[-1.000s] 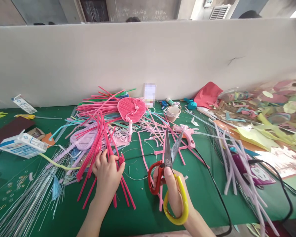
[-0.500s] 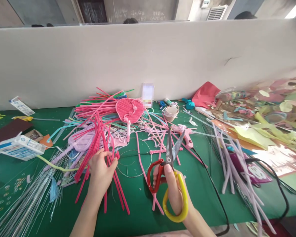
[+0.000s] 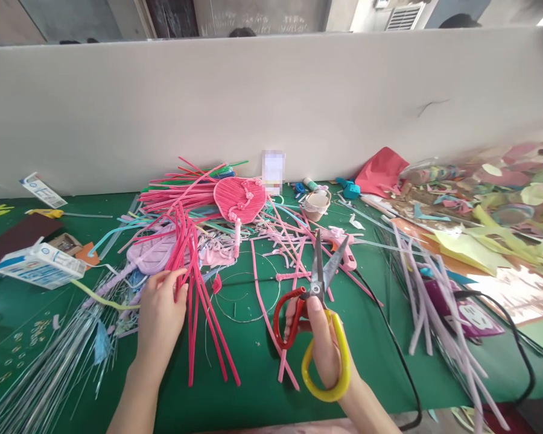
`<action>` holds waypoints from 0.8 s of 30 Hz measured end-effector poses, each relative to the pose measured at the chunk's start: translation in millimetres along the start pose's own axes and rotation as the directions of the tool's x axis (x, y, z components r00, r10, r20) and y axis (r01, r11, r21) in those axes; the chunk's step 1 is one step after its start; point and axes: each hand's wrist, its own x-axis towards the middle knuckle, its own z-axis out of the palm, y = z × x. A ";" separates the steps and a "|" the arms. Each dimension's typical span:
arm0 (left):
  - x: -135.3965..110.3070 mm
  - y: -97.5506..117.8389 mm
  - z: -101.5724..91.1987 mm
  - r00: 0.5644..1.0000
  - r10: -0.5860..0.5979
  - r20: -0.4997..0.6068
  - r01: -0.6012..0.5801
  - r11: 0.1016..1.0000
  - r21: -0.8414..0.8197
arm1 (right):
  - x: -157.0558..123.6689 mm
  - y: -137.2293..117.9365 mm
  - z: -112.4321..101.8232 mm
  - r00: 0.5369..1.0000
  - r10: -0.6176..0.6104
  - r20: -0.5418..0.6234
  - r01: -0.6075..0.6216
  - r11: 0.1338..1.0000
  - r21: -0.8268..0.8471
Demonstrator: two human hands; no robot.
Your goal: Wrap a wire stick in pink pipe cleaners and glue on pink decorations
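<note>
My left hand (image 3: 161, 313) is closed around part of a bundle of hot-pink pipe cleaners (image 3: 208, 325); its palm side and some stems are hidden. Several loose ends spread down over the green table. In my right hand (image 3: 323, 343) is a pair of scissors (image 3: 317, 283) with one red and one yellow handle loop, blades apart and pointing up, nothing between them. A small red curled piece (image 3: 216, 284) lies just right of the bundle. Behind it, a pink round fan-like piece (image 3: 239, 200) with small flowers and a handle leans on more pipe cleaners.
A pink glue gun (image 3: 344, 247) lies beyond the scissors, its black cord running to the front edge. A lilac fan-like piece (image 3: 149, 253) and silvery wires (image 3: 58, 361) are at left. Lilac pipe cleaners (image 3: 416, 289) and paper scraps (image 3: 479, 241) cover the right.
My left hand has shifted left and down across the bundle, away from the small red piece. The scissors stay open in my right hand, and the view has moved slightly.
</note>
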 end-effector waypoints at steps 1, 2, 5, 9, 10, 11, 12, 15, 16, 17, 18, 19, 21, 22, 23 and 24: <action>-0.4 -0.1 0.2 0.998 0.047 -0.032 -0.045 0.998 0.051 | 0.3 1.2 -0.3 1.000 -0.002 0.004 0.002 1.000 -0.005; -0.9 1.3 1.2 0.995 0.086 -0.046 -0.082 0.993 0.080 | 0.5 2.1 -0.3 1.000 -0.008 0.006 0.008 1.000 -0.011; -2.1 11.2 8.5 0.986 0.166 0.033 -0.169 0.981 0.097 | 0.7 3.0 1.3 1.000 -0.028 -0.001 0.028 0.999 -0.022; -1.3 23.3 19.1 0.959 0.145 0.242 -0.200 0.955 0.220 | 0.9 2.3 2.3 0.999 -0.049 -0.019 0.049 0.999 0.008; -0.6 24.7 20.4 0.953 0.121 0.277 -0.192 0.951 0.244 | 1.3 2.3 1.7 0.998 -0.058 -0.032 0.058 0.998 0.015; 0.3 25.6 21.1 0.949 0.095 0.302 -0.177 0.950 0.258 | 1.8 2.4 0.8 0.996 -0.067 -0.051 0.068 0.997 0.018; 1.3 26.3 21.1 0.945 0.069 0.320 -0.158 0.952 0.263 | 2.4 2.6 -0.2 0.994 -0.075 -0.075 0.076 0.997 0.014; 5.5 30.0 19.7 0.931 -0.026 0.364 -0.070 0.966 0.248 | 4.6 3.0 -2.1 0.988 -0.088 -0.127 0.088 0.996 -0.001; 7.0 32.1 19.2 0.925 -0.055 0.375 -0.040 0.970 0.241 | 5.3 3.1 -2.2 0.987 -0.090 -0.134 0.091 0.996 -0.001; 8.6 34.6 18.9 0.919 -0.080 0.385 -0.013 0.972 0.235 | 5.9 3.4 -2.0 0.987 -0.088 -0.133 0.089 0.996 0.002; 10.0 37.4 18.5 0.915 -0.101 0.391 0.009 0.973 0.229 | 6.5 3.8 -1.7 0.988 -0.082 -0.131 0.084 0.996 0.007; 11.0 40.1 17.9 0.912 -0.116 0.392 0.027 0.974 0.226 | 6.9 4.5 -1.4 0.989 -0.072 -0.127 0.074 0.997 0.010; 11.9 44.6 15.3 0.913 -0.140 0.384 0.055 0.973 0.225 | 7.5 6.7 -1.2 0.991 -0.054 -0.120 0.055 0.998 0.005; 11.6 46.0 13.0 0.916 -0.151 0.371 0.071 0.972 0.223 | 7.8 8.0 -1.5 0.992 -0.047 -0.115 0.046 0.999 -0.007; 10.8 46.8 10.0 0.924 -0.154 0.350 0.084 0.975 0.207 | 7.9 9.2 -1.9 0.992 -0.043 -0.115 0.040 0.999 -0.030; 9.5 46.9 6.4 0.934 -0.142 0.327 0.092 0.982 0.165 | 7.9 9.9 -2.5 0.993 -0.045 -0.112 0.038 0.997 -0.065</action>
